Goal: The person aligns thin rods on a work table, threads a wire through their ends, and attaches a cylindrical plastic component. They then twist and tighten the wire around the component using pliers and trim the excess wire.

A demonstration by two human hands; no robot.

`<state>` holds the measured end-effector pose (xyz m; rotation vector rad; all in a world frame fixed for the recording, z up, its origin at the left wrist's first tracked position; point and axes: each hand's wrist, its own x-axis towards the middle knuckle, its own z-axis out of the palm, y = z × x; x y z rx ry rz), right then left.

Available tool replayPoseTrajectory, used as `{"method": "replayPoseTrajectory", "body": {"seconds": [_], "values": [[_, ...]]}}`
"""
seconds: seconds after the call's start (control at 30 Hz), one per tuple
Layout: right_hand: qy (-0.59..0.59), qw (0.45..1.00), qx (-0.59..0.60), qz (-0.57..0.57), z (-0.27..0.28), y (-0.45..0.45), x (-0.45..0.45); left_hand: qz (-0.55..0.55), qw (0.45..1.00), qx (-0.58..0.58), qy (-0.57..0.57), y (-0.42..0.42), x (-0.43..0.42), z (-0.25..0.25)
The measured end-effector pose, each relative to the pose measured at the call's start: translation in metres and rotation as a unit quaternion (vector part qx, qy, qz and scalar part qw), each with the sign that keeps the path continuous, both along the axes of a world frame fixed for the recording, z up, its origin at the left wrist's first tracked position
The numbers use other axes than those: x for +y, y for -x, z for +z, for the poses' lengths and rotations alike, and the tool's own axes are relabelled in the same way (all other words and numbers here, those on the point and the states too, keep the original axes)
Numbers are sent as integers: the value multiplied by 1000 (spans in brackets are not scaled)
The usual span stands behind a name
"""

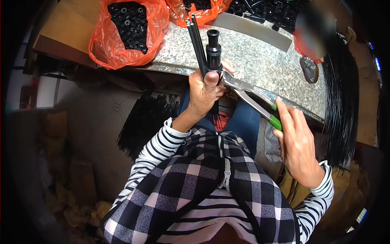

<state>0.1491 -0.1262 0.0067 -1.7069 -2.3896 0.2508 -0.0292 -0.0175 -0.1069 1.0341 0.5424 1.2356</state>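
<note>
L grip (203, 93) is clenched around a black tube (213, 53) & a few thin black rods (197, 46), thumb up against the tube's near side. The tube stands roughly upright over the near edge of the tabletop (243, 55); its lower end is hidden by the hand, so can't tell how far down it goes. Other L fingers show only in pt, behind the tube.

R grip (298, 142) is loosely around the green handle ends of the pliers (254, 99), handles spread apart; palm side is hidden. Pliers' head is just beside the tube & L fingers, but the tips are pt hidden, so can't tell what they touch.

On the tabletop, L side: red plastic bag (154, 28) w/ small black parts (128, 26). 2nd red bag (205, 18) is cut off at the top, near a curved metal strip (252, 30) & a pile of black pieces (260, 8). Upper R, a blurred patch hides some of the area; below it, a small dish (310, 75) w/ silvery bits. Long black strands (339, 97) hang at far R, lower ends unclear.
</note>
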Motion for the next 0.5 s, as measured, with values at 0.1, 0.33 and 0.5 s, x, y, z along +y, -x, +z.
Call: {"method": "replayPoseTrajectory", "body": {"seconds": [0.1,0.33,0.5], "values": [[168,958,231,4,-3,-13,-1,-7,1000,6,-21,5,-2,-4],[646,298,695,-99,-94,-24,-28,-76,997,-18,-26,1,-4,-1],[488,585,645,-61,-50,-14,-3,-77,997,-26,-17,4,-1,-4]]}}
